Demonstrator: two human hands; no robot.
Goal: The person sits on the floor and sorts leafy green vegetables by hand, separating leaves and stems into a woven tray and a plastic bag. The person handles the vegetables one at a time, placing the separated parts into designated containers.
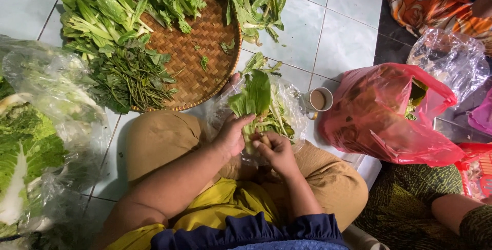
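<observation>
- Two hands are on one bunch of greens [252,99], held over the lap, just in front of the round woven tray [205,40].
- The left hand [230,136] is wrapped around the stalks — grip closed on the bunch about halfway down, leaves standing upright above the fingers.
- The right hand [277,150] is pinching at the pale base of the same bunch, fingers curled tight on the stem end. Can't really tell if anything else is in that hand.
- Right behind the bunch there's a clear plastic bag [287,111] on the floor with more loose greens in it, touching the knee.
- The tray holds a few piles: long leafy greens at the top left, thin-stemmed herbs at the lower left, bare weave in the middle.
- Another heap of pale-stemmed greens [253,1] hangs off the tray's top right edge onto the tiled floor [338,40].
- A small cup [321,99] with a brownish drink sits on the floor just beside the clear bag.
- Next to the cup is a red plastic bag [384,114] with some greens poking out of the top.
- Far left — a big cabbage [25,152] in clear plastic.
- Someone else's arm [456,211] and patterned clothes show at the lower right, well apart from the bunch.
</observation>
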